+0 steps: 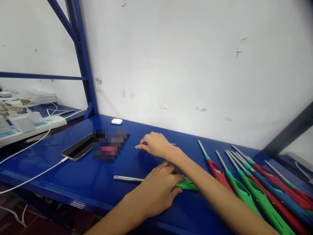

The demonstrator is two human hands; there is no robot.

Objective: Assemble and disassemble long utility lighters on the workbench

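My left hand [157, 191] lies closed over the handle of a green long-nosed lighter [188, 184] on the blue shelf [73, 182]; the lighter's metal nozzle [128, 178] points left. Just behind it, my right hand [156, 145] reaches across with fingers curled down over a small thing. Only a purple bit [145, 143] shows at the fingertips and a thin metal tip [173, 144] at the wrist side, so it looks like a purple lighter. Both hands rest on the shelf surface.
Several red, green and blue lighters [256, 191] lie in a row at the right. A phone [78, 149] on a white cable, a blurred-out object [110, 145] and a white earbud case [116, 121] lie to the left. Power strips [31, 125] sit beyond the blue post [84, 65].
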